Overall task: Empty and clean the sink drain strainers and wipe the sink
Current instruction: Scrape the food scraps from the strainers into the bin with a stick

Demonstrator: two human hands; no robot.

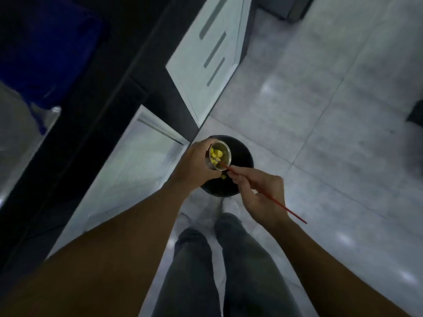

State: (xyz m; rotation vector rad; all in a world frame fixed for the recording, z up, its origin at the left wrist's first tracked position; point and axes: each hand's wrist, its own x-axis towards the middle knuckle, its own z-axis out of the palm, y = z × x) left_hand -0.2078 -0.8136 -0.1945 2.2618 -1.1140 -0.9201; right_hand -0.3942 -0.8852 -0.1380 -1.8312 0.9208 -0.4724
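Observation:
My left hand (195, 163) grips a round metal drain strainer (223, 149), tilted on its side over a black waste bin (242, 152) on the floor. Yellow food bits (216, 153) sit inside the strainer. One yellow piece (223, 177) is below it, over the bin. My right hand (258, 193) holds a thin red stick (281, 205) like a pencil, its tip poking into the strainer's mouth among the yellow bits.
A dark counter edge (96, 115) runs along the left, with white cabinet doors (212, 53) below it. Grey floor tiles (332, 110) spread to the right. My legs in grey trousers (229, 259) stand just behind the bin. A dark object (415, 113) lies at the right edge.

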